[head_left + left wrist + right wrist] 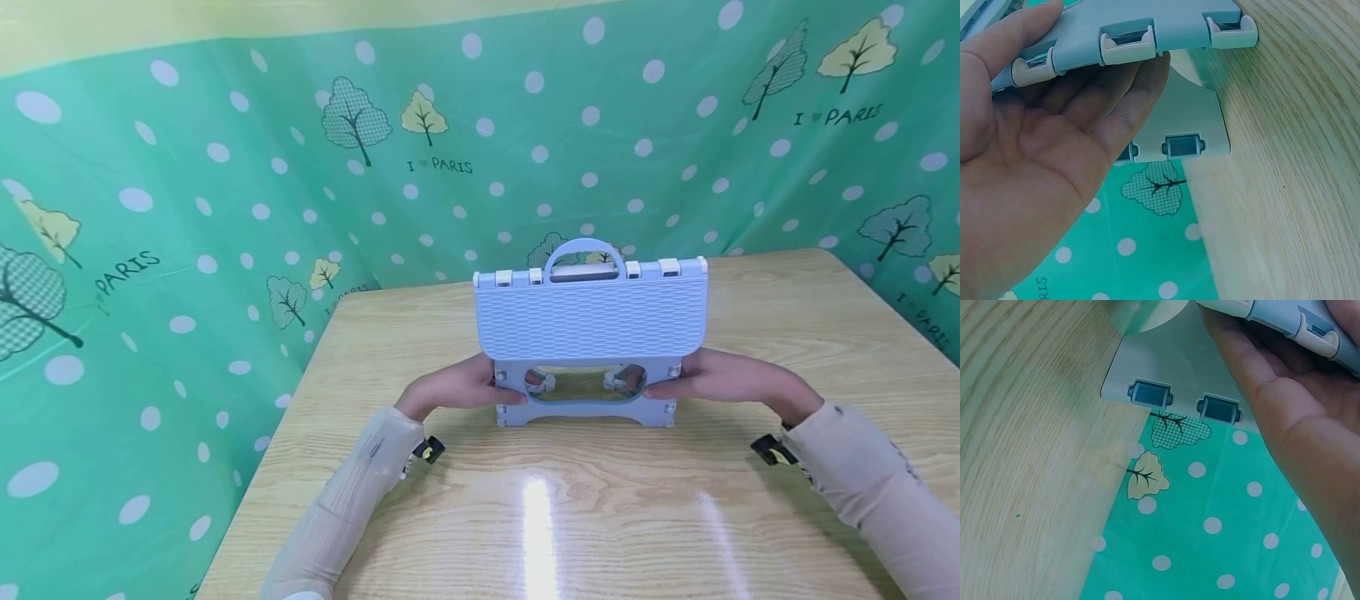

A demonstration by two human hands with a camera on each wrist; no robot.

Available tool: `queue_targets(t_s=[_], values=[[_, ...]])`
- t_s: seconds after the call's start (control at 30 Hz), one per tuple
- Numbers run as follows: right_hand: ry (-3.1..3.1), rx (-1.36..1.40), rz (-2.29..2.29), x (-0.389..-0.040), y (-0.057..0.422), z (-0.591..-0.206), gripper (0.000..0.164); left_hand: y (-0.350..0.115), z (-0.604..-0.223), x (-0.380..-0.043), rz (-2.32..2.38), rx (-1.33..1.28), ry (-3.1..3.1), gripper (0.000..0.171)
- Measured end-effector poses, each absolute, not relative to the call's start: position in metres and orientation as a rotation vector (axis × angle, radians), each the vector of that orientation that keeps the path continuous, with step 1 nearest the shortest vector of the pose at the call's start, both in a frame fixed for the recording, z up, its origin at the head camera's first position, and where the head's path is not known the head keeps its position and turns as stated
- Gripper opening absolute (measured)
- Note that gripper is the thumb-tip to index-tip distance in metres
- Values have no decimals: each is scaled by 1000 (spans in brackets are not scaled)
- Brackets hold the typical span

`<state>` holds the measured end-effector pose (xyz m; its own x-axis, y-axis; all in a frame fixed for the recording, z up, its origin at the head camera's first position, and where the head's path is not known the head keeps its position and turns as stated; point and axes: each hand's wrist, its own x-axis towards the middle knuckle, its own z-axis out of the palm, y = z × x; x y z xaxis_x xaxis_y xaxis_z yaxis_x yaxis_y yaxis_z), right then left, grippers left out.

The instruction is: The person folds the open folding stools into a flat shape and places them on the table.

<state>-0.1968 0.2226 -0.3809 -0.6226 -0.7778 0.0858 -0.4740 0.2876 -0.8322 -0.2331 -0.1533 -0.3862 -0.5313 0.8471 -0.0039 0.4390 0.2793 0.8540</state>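
A light blue plastic folding stool (592, 317) stands on the wooden table in the head view, its ribbed seat tilted toward me. An arched carry handle (585, 244) sticks up from the seat's far edge. My left hand (467, 385) grips the left edge of the near leg panel (588, 410), thumb on the front face and fingers behind. At the opposite edge, my right hand (720, 375) grips the same way. Both wrist views show the far leg panel (1194, 122) standing apart from the near one, with hinge slots along its edge.
The wooden table (420, 525) extends around the stool, with light glare near the front. Green dotted cloth (247, 183) with tree prints hangs behind the table and along its sides. A dark wrist device (429, 450) sits under each sleeve cuff.
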Motion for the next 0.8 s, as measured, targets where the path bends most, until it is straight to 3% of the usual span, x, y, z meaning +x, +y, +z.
queue_targets(t_s=[0.8], values=[[2206,-1172,-1272,-200,224,-384,53,-154,-387,-234,1183,1146,2066,86]])
